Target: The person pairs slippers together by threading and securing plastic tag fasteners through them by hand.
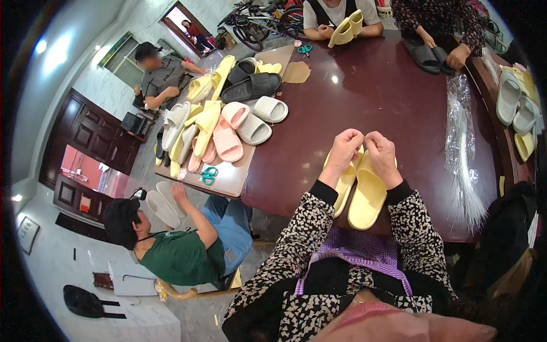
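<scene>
A pair of pale yellow slippers (364,191) lies sole-down on the dark red table (370,97), at its near edge just in front of the person, toes pointing back toward the lap. The left hand (343,149) and the right hand (380,149) meet above the far ends of the pair, fingertips pinched together on something too small to make out, perhaps a thin tie or a strip of film; each hand is closed in a pinch, the two nearly touching. Just right of the slippers on the table lies a bundle of clear plastic strips (460,148), and well to their left a heap of pink, white, yellow and black slippers (222,122) with green scissors (209,175) at its near side. To do this fine work well, it seems best to keep the pair squared up side by side, hold the pinch low and close to the slippers, and pull evenly with both hands so that nothing slips or tears. Other people sit around the table with slippers of their own.
</scene>
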